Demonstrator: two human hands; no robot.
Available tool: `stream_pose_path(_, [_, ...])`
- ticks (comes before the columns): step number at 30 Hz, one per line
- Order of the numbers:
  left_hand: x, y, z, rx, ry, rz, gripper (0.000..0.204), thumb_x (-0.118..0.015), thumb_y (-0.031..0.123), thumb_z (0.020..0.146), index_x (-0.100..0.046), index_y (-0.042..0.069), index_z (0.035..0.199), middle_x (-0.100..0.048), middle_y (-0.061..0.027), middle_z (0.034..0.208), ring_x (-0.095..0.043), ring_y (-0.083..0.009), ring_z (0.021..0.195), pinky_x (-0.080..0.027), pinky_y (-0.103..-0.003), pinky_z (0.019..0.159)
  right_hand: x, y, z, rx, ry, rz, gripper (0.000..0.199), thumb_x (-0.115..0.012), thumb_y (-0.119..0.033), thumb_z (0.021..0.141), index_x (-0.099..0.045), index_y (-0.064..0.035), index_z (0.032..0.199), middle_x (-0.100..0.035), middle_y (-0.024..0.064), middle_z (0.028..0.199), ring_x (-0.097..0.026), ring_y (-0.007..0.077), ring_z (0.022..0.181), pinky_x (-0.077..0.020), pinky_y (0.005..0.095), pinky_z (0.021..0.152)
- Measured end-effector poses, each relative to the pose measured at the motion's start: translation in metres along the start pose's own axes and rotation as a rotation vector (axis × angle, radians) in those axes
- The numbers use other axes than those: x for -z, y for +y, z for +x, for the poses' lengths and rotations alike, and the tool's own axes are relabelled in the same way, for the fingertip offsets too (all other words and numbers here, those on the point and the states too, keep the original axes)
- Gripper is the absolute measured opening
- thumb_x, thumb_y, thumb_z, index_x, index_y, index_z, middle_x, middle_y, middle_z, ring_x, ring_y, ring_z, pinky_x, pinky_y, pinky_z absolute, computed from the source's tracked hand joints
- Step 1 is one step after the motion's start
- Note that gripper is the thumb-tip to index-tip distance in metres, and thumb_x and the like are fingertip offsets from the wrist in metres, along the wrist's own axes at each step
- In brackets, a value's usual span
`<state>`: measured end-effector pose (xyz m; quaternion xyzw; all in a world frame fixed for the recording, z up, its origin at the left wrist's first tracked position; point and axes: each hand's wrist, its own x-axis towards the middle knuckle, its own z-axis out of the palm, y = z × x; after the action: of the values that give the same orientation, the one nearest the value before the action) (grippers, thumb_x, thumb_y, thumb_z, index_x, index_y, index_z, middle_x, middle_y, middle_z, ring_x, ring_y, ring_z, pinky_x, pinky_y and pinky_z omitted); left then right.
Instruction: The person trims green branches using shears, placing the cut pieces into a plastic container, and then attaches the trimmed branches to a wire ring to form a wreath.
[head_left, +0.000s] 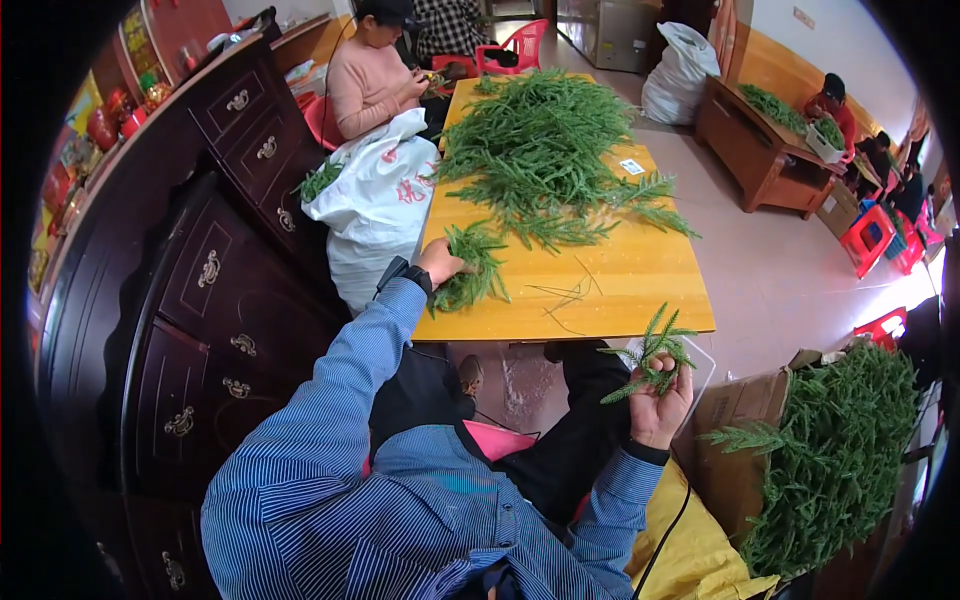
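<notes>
You are seemingly bunching; right hand (pixel 663 402) pinching sprigs (pixel 653 347); left hand (pixel 438 262) touching a clump (pixel 476 272) on the table (pixel 650 295), grip unclear; next move likely calling for steady fingers.

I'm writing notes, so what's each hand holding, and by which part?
The right hand holds a green sprig where its branches come together. The left hand touches a small pile of greenery; its grip there cannot be told.

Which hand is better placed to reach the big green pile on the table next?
Probably the left hand: it is over the table, at a small bunch of greenery close to the pile. The right hand holds a sprig short of the table's near edge.
</notes>
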<state>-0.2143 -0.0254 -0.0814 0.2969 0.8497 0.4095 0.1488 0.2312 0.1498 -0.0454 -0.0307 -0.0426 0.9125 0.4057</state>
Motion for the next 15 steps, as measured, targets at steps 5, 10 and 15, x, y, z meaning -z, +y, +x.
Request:
stream_pose_path(5, [0.0,0.025,-0.003,-0.154,-0.014,-0.418,0.041,-0.079,0.006,0.076,-0.063,-0.001,0.113,-0.07,-0.009,0.104,-0.065,-0.0182,0.093,-0.053,-0.034,0.079,-0.001,-0.006,-0.004,0.029,0.017,-0.021,0.023,-0.048,-0.024,0.101,-0.058,-0.0036,0.096,-0.058,0.0071,0.088,-0.056,0.0218,0.083,-0.0488,0.038,0.079])
stream_pose_path(10, [0.029,0.07,-0.021,-0.076,0.044,-0.754,0.034,-0.073,0.003,0.082,-0.062,0.0,0.114,-0.068,-0.0059,0.103,-0.064,-0.0155,0.091,-0.054,-0.034,0.078,-0.004,-0.004,-0.003,0.03,0.015,-0.043,0.022,-0.049,-0.023,0.1,-0.057,-0.0034,0.095,-0.058,0.0077,0.086,-0.056,0.0229,0.083,-0.0486,0.0365,0.079])
stream_pose_path(15, [0.046,0.102,-0.023,-0.164,-0.285,-1.071,0.026,-0.069,0.005,0.086,-0.062,0.001,0.112,-0.067,-0.0041,0.099,-0.063,-0.0137,0.089,-0.054,-0.031,0.077,-0.003,0.004,-0.001,0.125,0.129,-0.269,0.022,-0.049,-0.024,0.101,-0.058,-0.0045,0.097,-0.06,0.0065,0.085,-0.056,0.0204,0.078,-0.0487,0.0311,0.073])
